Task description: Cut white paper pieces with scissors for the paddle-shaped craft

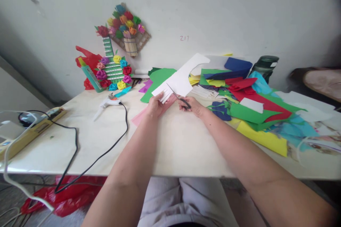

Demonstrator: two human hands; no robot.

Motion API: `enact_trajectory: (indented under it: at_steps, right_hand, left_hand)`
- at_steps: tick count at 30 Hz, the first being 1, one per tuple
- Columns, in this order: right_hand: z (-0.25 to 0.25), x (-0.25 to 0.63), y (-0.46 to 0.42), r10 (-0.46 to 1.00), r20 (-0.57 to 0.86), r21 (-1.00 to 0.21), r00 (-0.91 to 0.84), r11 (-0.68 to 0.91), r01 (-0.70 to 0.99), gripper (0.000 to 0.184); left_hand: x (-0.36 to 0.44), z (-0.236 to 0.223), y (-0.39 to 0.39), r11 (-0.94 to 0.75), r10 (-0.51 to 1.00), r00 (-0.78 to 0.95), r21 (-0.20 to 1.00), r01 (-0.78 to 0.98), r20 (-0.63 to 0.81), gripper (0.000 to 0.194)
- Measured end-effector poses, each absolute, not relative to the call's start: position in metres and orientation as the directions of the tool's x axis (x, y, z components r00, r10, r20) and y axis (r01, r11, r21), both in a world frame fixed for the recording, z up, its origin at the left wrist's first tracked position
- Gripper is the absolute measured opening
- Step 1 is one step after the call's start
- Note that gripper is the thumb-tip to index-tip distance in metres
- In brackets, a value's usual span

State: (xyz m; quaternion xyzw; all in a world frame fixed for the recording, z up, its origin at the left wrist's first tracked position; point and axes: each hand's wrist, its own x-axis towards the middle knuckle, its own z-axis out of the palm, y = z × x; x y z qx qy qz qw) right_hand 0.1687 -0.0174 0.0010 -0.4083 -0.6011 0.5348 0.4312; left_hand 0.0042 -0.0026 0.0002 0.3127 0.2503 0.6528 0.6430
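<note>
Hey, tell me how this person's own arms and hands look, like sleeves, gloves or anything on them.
The left hand and right hand are ungloved. The left forearm and right forearm are bare, without sleeves, watch or bracelet in view. Rings are too small to tell.

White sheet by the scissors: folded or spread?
Spread: the white sheet extends flat beyond the left hand and scissors, with no fold visible.

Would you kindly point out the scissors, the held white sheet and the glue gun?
Scissors (179, 98): head view, where the blades meet the handles.
White sheet (181, 76): head view, middle of its broad face.
Glue gun (109, 103): head view, on its white body.
</note>
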Motion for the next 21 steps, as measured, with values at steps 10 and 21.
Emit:
enact_trajectory:
  at_steps: [10, 21]
  right_hand:
    - [-0.0083, 0.1687, -0.0113, 0.959, 0.068, -0.996, -0.274, 0.079, 0.031, 0.031]
    - [-0.0047, 0.1653, -0.0144, 0.960, 0.066, -0.992, -0.273, 0.094, 0.089, 0.034]
  left_hand:
    - [0.0036, 0.0030, -0.0055, -0.029, 0.998, 0.027, 0.749, -0.662, 0.063, 0.025]
    - [0.0059, 0.0054, -0.0081, -0.096, 0.993, -0.014, 0.747, -0.658, 0.116, 0.021]
